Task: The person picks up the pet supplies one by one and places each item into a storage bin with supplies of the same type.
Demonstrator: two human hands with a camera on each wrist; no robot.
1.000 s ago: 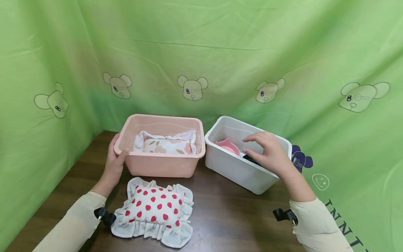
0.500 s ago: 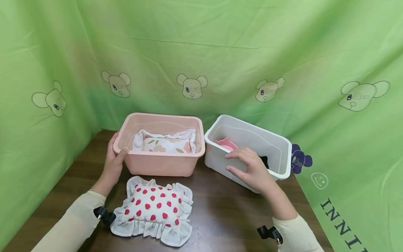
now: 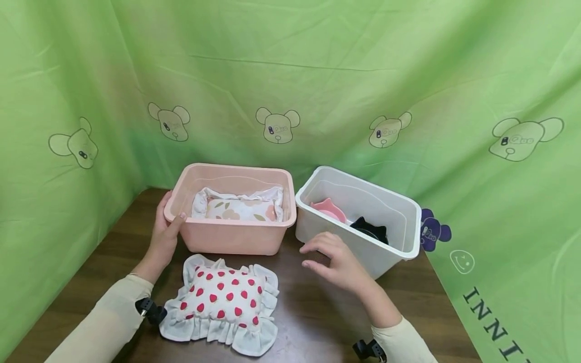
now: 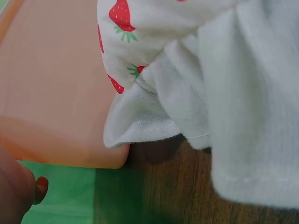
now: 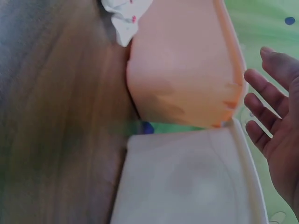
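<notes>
My left hand (image 3: 164, 232) grips the left front corner of a pink plastic bin (image 3: 231, 239), its thumb over the rim. Inside lies a small floral cushion (image 3: 240, 209) with a white ruffled edge. A strawberry-print cushion (image 3: 222, 297) with white frills lies on the table in front of that bin; the left wrist view shows its frill (image 4: 145, 116) close up. My right hand (image 3: 338, 262), holding nothing, hovers before a white plastic bin (image 3: 313, 222), fingers loosely bent and apart from the thumb. The white bin holds a pink, cat-eared dish (image 3: 330, 207) and a similar black one (image 3: 369, 232).
Both bins stand side by side at the back of the dark wooden table (image 3: 317, 322), their near corners almost touching. A green curtain (image 3: 290, 75) with printed bear heads hangs behind and along both sides.
My right hand has come out from over the white bin and moved left and toward me, uncovering the black dish. The left hand and cushions stay in place.
</notes>
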